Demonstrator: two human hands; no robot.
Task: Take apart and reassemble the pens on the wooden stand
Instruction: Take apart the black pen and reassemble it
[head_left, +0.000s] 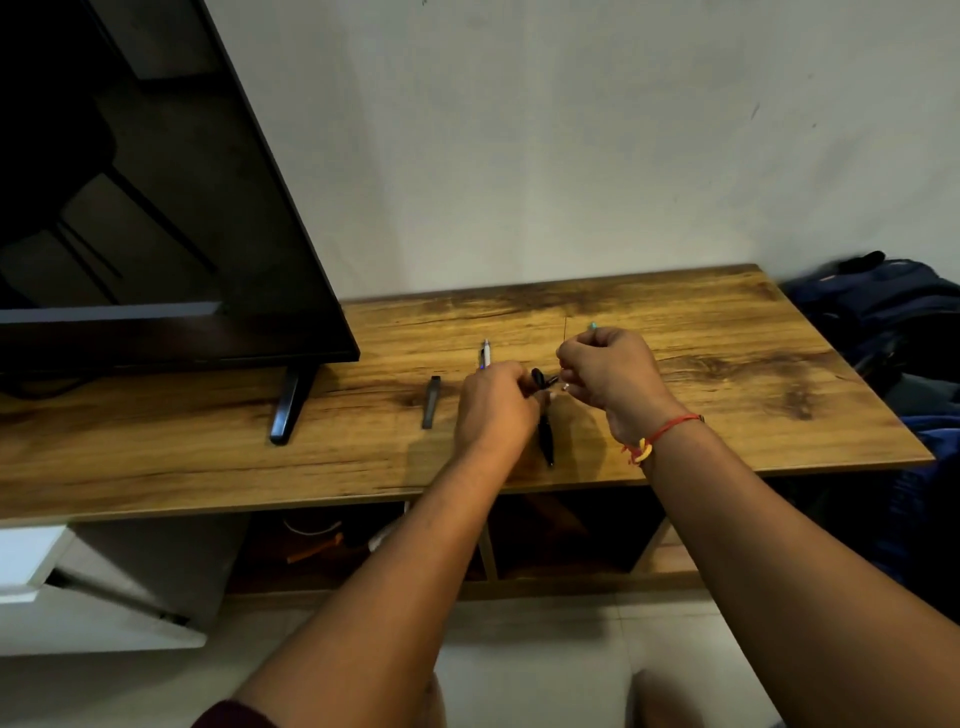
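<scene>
The left hand (496, 405) is held knuckles-up over the desk (727, 332), with its fingers curled round a black pen (546, 441). The grip is closed on the pen's upper end, and the rest of the pen is slanted down toward the front edge. Just to the right, the right hand (608, 369) is held as a fist. A thin refill (565, 328) is pinched in its grip and stands up above the fingers. The two hands almost meet at the fingertips. A teal tip (592, 326) is seen behind the right knuckles; what it belongs to cannot be told. A red thread (670, 428) is worn on the right wrist.

At the left of the desk a TV (156, 208) is stood on a black foot (288, 410). A dark piece (431, 401) is laid near the left hand, and a white pen (485, 354) just behind that hand. A pale wall (571, 156) is seen behind, shelves (571, 535) below, and a blue bag (883, 312) at the right.
</scene>
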